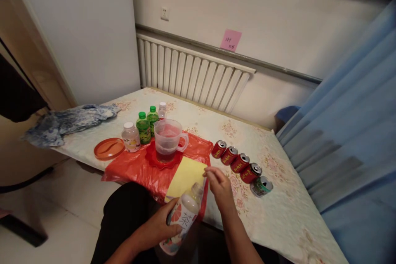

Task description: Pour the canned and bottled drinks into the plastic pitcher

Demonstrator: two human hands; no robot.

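My left hand (159, 225) is wrapped round a clear drink bottle (183, 216) with a white and pink label, tilted with its neck pointing up and right over the table's near edge. My right hand (219, 185) hovers just past the bottle's mouth, fingers pinched together; what they hold, perhaps the cap, is too small to make out. Under the bottle lies a yellow cloth (185, 175) on a red plastic bag (139, 167). A clear measuring jug (168, 138) with pink liquid stands on a red saucer behind the cloth.
Several red cans (236, 161) lie in a row right of the bag, with a green can (262, 185) at the end. Two green bottles (147, 126), a small jar (130, 137), an orange lid (109, 148) and a blue cloth (69, 121) sit left. A radiator (192, 72) lines the wall; blue curtain (355, 140) right.
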